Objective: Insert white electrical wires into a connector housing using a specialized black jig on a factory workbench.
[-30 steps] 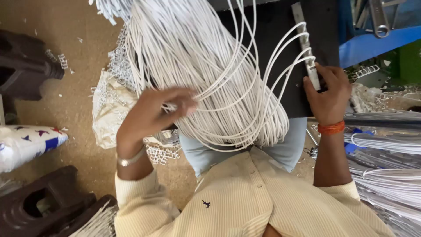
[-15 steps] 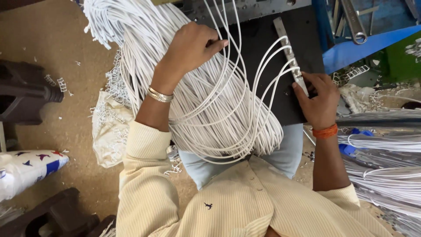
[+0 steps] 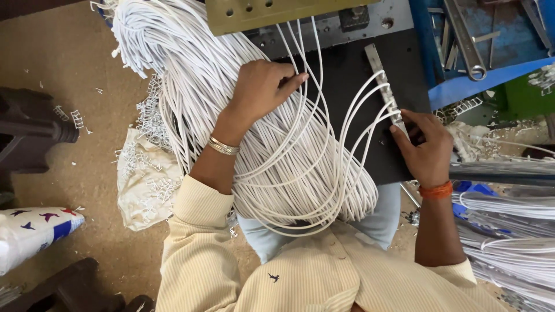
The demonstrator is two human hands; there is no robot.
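A thick bundle of white cords (image 3: 231, 121) lies across my lap and over a black plate (image 3: 352, 86) of a machine. My left hand (image 3: 263, 86) rests on top of the bundle, its fingers curled over a few strands near the plate. At the plate's right side my right hand (image 3: 425, 147) presses the looped cord ends against a slanted metal bar (image 3: 384, 86). Several cords arc from the bundle to that bar.
A brass-coloured block (image 3: 272, 11) and grey metal frame sit above the plate. Blue tray with a wrench (image 3: 468, 43) is at top right. More white cord bundles (image 3: 509, 231) lie at right. A sack with white scraps (image 3: 144, 179) and dark stools (image 3: 34, 127) stand on the left floor.
My left hand rose from the bundle's left side up to its top by the plate. The view shifted down, showing more of the machine. My right hand stayed at the bar.
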